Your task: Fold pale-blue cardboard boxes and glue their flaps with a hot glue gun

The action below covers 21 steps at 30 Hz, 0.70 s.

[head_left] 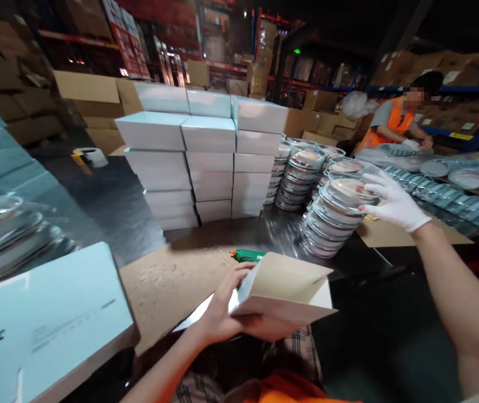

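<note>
Open box: held in front of the person's body above the near table edge, mouth tilted up and toward the right; the box (283,316) is pale, its inside bare where it shows.
Left hand: bare; the hand (222,313) is clamped on the box's left side.
Right hand: white-gloved with bare fingertips; the hand (390,204) has fingers spread apart at the upper right of the near stack (327,226) of round tubs. Whether the tips touch a tub, I cannot tell.
Hidden: some left fingers lie behind or under the box; the glue gun (250,256) is partly covered by it.
Cut off: the printed box (55,319) and the left tubs (8,240) run out of view at the left.
Hard to make out: small print on the printed box; the dim upper racks (218,64).
Table: dark and shiny (279,232), with a cardboard sheet (181,285) bearing pale crumbs left of the open box.
Floor: grey, a tape roll (92,157) beyond the table.
Room: a warehouse with cartons (461,117) on racks and a green light (297,51).
Co-worker: at the far right, in an orange vest (394,120), bent over wrapped goods.
Counts: one open box, one glue gun, one tape roll, one co-worker; white boxes (212,162) in three front columns; tubs overlap too much to count.
</note>
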{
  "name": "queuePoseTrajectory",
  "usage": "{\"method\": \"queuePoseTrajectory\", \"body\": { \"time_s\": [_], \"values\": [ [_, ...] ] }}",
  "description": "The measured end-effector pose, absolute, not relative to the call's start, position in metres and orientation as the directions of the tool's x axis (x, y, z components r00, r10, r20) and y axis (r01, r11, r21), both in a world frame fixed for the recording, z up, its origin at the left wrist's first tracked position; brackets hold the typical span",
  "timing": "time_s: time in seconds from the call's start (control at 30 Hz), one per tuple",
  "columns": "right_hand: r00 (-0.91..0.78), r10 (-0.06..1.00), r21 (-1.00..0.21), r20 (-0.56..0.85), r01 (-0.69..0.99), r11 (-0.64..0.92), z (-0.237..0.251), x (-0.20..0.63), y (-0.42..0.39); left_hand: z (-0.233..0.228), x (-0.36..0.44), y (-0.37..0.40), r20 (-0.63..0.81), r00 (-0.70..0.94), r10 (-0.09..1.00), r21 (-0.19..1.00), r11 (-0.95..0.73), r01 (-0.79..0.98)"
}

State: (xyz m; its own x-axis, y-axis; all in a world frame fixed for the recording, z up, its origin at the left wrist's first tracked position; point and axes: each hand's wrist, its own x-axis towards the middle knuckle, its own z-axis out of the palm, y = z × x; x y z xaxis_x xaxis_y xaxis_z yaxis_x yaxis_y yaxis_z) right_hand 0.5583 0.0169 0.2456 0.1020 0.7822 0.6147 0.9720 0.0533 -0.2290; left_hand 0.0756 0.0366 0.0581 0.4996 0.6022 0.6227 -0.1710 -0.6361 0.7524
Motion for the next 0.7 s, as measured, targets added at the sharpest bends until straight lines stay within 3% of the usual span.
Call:
{"method": "queuePoseTrajectory", "body": {
  "time_s": [0.1,0.2,0.43,0.57,0.63,0.67,0.7],
  "values": [
    [0.189,0.742,-0.319,0.644,0.947,0.036,0.242,0.554,0.017,0.075,0.13,0.055,0.634,0.644,0.428,0.715,-0.642,-0.277],
    [0.178,0.71,-0.299,0.681,0.953,0.047,0.229,0.539,0.015,0.088,0.194,0.074,0.615,0.722,0.316,0.691,-0.657,-0.302],
    [0.229,0.632,-0.35,0.741,0.934,0.071,0.214,0.513,0.016,0.107,0.291,0.106,0.591,0.778,0.215,0.683,-0.646,-0.341],
    [0.392,0.425,-0.45,0.816,0.892,0.04,0.229,0.519,0.015,0.103,0.272,0.101,0.546,0.793,0.271,0.733,-0.613,-0.295],
    [0.47,0.225,-0.491,0.854,0.87,0.049,0.236,0.517,0.001,0.099,0.241,0.098,0.56,0.721,0.407,0.741,-0.635,-0.217],
    [0.484,0.17,-0.501,0.858,0.862,0.077,0.237,0.513,-0.011,0.097,0.221,0.097,0.579,0.648,0.495,0.739,-0.655,-0.159],
    [0.481,0.188,-0.505,0.856,0.856,0.113,0.235,0.506,-0.024,0.094,0.2,0.096,0.599,0.558,0.574,0.73,-0.678,-0.085]
  ]
}}
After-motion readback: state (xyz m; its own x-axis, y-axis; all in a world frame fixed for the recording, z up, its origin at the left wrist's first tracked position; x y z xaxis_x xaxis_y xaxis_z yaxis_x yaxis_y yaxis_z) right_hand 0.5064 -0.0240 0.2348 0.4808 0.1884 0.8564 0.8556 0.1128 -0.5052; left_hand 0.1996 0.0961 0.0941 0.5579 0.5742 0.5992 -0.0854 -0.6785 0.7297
